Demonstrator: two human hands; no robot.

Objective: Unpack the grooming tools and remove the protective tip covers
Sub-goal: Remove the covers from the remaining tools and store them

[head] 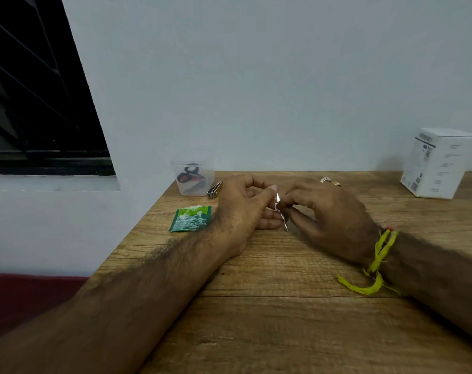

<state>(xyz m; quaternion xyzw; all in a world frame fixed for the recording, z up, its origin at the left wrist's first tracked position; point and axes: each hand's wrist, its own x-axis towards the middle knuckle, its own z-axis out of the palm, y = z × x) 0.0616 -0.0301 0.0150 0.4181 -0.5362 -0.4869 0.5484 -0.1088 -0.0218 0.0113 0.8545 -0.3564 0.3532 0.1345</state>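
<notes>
A wood-grain surface (283, 306) meets a pale wall, with a dark window left of the clear container (194, 176). Beside the container lie a nail clipper (214, 189) and green sachet (191, 218). Right of it, the left hand (245, 211) and right hand (329, 211) pinch 1 thin shiny tool (280, 211); its tip is indistinct.

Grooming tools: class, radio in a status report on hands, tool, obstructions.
Right hand pinches thin metal tool; left hand at its tip. Nail clipper and cup beyond. Green sachet alongside, not blocking.
</notes>
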